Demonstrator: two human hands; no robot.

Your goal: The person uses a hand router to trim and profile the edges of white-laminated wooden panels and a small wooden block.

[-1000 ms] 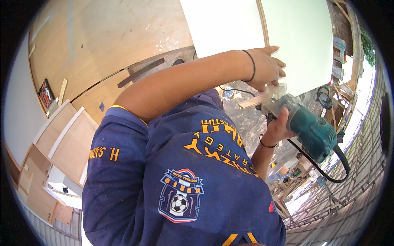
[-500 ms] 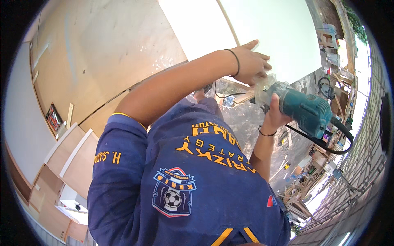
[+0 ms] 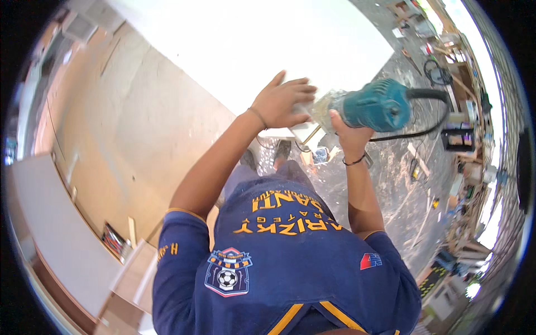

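Observation:
My right hand [image 3: 353, 137] is wrapped around the lower part of a teal trim router [image 3: 375, 106]. The router is tilted, its motor end up and to the right, and its clear base [image 3: 325, 109] meets the near edge of a large white board [image 3: 268, 42]. Beside that base, my left hand [image 3: 283, 103] has its fingers spread and holds nothing. It hovers over or rests on the board's edge; which one I cannot tell. A black cord [image 3: 432, 95] loops from the router's top. The cutting bit is hidden.
A brown wooden panel [image 3: 151, 106] extends to the left of the white board. Lower left lie a small box of tools [image 3: 114, 241] and pale panels [image 3: 67, 206]. On the right, wood offcuts [image 3: 474, 248] and a coiled cable [image 3: 437, 72] line the dusty floor [image 3: 391, 184].
The view has turned, so board and hands sit further left. My left arm reaches less across my body. The router has moved along with my right hand, which keeps its grip.

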